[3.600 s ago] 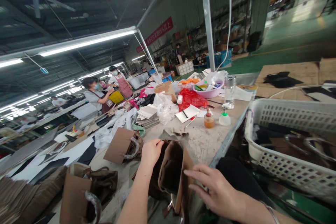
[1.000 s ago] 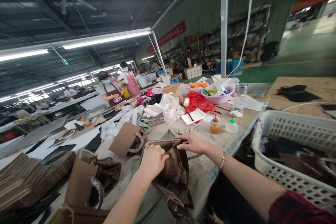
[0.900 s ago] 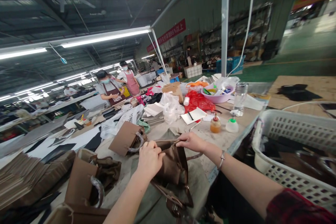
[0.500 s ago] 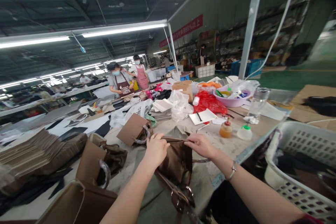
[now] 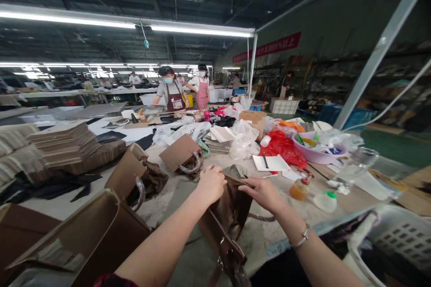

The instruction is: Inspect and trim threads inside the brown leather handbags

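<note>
A brown handbag [image 5: 226, 224] stands on the worktable in front of me, its far top edge raised. My left hand [image 5: 211, 184] is closed round the left end of that edge. Thumb and fingers of my right hand [image 5: 264, 192] pinch the right end of it. Between the hands the shiny brown inside of the bag shows. Its handle and metal fittings hang toward me, partly wrapped in clear plastic. Beyond my left hand lies another brown bag [image 5: 180, 154] with a wrapped handle. Further left is a brown bag [image 5: 125, 175] with its dark lining pulled out.
An open brown bag body [image 5: 111, 228] stands at lower left, near stacked brown panels [image 5: 67, 145]. To the right are a jar of amber liquid [image 5: 299, 189], a green-capped bottle [image 5: 326, 202], a purple basin [image 5: 318, 154] and a white basket [image 5: 397, 233]. Two co-workers [image 5: 173, 94] stand across the table.
My view has levelled and turned left, so the scene sits further right. Both hands keep hold of the bag's top edge, and more of its inside shows.
</note>
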`<state>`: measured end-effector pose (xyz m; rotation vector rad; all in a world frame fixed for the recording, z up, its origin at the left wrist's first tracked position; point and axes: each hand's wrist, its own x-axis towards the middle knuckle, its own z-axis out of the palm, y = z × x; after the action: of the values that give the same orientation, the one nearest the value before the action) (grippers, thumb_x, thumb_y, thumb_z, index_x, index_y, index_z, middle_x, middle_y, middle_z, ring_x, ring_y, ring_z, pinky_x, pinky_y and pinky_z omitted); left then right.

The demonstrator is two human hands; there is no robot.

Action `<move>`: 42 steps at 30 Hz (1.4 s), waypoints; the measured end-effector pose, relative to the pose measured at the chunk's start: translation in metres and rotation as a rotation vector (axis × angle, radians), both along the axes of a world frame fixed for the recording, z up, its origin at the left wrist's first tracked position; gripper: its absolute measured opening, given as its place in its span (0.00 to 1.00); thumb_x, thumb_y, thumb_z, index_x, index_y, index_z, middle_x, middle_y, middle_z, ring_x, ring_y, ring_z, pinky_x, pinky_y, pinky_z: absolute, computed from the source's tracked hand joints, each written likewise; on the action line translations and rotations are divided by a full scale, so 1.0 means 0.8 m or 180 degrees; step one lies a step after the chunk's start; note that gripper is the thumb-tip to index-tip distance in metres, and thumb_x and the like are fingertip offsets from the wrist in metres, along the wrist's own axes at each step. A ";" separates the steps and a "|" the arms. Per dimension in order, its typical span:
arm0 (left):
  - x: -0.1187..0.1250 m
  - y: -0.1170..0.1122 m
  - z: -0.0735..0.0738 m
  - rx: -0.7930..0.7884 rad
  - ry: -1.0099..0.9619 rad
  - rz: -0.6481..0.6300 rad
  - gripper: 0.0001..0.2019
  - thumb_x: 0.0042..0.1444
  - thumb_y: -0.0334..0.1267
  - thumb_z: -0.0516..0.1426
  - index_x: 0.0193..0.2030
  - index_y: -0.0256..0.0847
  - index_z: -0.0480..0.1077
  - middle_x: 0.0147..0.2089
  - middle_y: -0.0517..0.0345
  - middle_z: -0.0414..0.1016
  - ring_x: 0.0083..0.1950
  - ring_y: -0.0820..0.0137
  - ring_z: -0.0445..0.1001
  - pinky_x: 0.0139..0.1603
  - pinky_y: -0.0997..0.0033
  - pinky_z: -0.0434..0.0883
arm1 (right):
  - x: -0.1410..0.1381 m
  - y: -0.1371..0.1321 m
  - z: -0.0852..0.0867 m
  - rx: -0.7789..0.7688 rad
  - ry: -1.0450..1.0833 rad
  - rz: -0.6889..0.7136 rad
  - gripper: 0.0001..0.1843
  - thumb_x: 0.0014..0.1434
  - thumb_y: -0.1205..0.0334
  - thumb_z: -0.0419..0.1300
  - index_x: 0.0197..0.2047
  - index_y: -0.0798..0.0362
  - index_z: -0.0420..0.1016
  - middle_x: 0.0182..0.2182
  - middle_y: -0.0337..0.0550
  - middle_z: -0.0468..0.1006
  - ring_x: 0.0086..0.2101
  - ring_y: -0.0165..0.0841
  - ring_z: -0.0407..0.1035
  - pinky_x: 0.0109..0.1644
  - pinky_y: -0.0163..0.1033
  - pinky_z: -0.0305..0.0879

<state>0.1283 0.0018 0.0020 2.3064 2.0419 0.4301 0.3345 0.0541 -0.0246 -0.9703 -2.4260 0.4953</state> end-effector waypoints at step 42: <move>0.007 0.005 -0.004 0.0002 -0.0095 0.0070 0.12 0.57 0.38 0.52 0.31 0.39 0.75 0.45 0.50 0.72 0.54 0.56 0.61 0.41 0.59 0.64 | -0.015 -0.009 -0.007 0.0612 -0.0164 -0.0094 0.19 0.64 0.53 0.52 0.24 0.53 0.70 0.25 0.40 0.68 0.28 0.30 0.64 0.32 0.34 0.57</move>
<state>0.1335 0.0056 -0.0014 2.2656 2.0558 0.4632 0.3222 0.0472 -0.0300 -0.9448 -2.4478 0.2239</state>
